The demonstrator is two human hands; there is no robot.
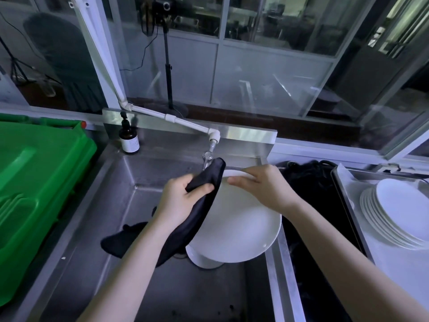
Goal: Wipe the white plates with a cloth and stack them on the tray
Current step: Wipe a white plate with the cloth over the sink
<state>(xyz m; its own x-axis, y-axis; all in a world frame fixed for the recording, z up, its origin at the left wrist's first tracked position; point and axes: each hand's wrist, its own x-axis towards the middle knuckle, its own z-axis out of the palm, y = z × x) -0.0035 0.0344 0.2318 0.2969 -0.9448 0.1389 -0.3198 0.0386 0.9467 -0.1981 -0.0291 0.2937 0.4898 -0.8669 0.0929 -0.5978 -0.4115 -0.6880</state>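
Note:
Over the steel sink (97, 224) my right hand (262, 187) grips the far rim of a white plate (239, 228), held tilted. My left hand (178, 203) is closed on a black cloth (185, 231) that drapes along the plate's left edge and hangs down into the basin. Below the held plate another white plate (204, 262) shows partly in the sink. On the right, a stack of several white plates (399, 210) leans on a metal tray (343, 189).
A white pipe ends in a tap (210, 154) just behind the cloth. A brown pump bottle (128, 138) stands at the sink's back left corner. A green plastic bin (34, 177) fills the left side. A dark black-lined basin (313, 205) lies between sink and tray.

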